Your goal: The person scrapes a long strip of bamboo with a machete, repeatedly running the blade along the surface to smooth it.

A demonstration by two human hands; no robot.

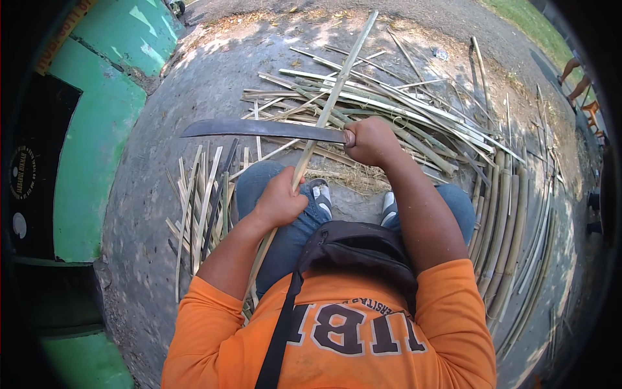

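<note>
My left hand (282, 198) is closed around a long split bamboo strip (337, 87), which slants from beside my left forearm up to the far ground. In my right hand (374, 142) is the handle of a machete (265, 129); its long dark blade points left and crosses the strip a little beyond my left hand. Whether the blade touches the strip or only passes over it, I cannot tell. Past my feet lies a loose heap of split bamboo strips (389, 97), some green, some pale.
More cut strips (206, 194) lie beside my left leg. Whole bamboo poles (502, 220) are laid out on the right. A green wall (97, 168) stands at the left. A person's legs (576, 81) and an orange stool (590, 113) show at the far right.
</note>
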